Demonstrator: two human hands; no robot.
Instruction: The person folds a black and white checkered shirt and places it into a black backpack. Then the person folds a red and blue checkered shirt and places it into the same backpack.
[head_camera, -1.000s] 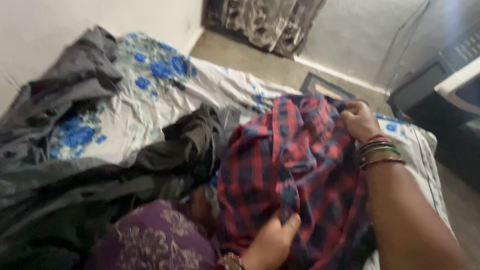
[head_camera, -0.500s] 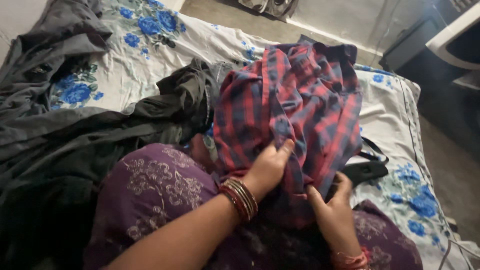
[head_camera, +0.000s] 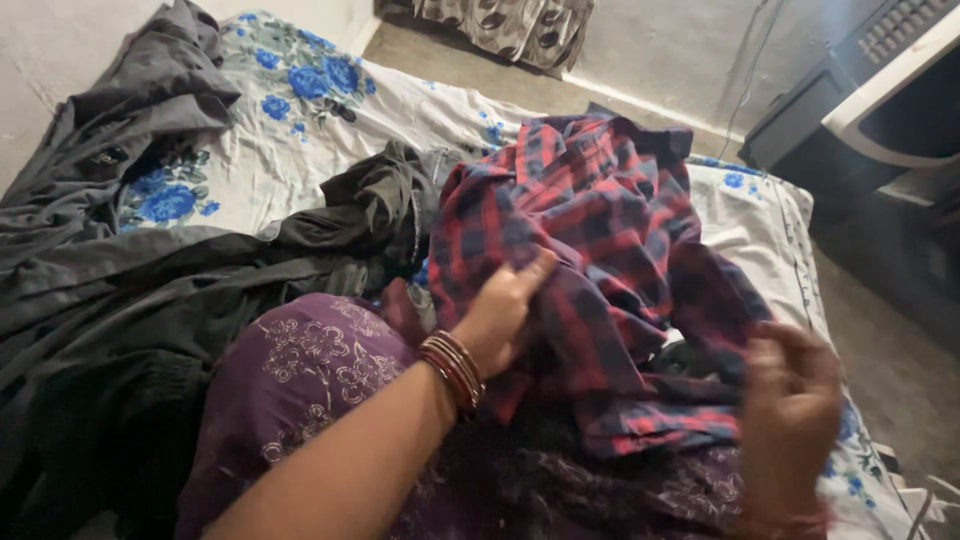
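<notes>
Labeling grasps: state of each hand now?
Left hand: closed on the plaid shirt.
Right hand: blurred, fingers spread, open, holding nothing.

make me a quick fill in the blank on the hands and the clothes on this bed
1. The left hand grips a shirt checked in red and ____.
2. The bangles sit on the left ____.
3. The bedsheet is white with ____ flowers.
4. The blurred right hand is ____ of the shirt.

Missing words: blue; wrist; blue; clear
</notes>
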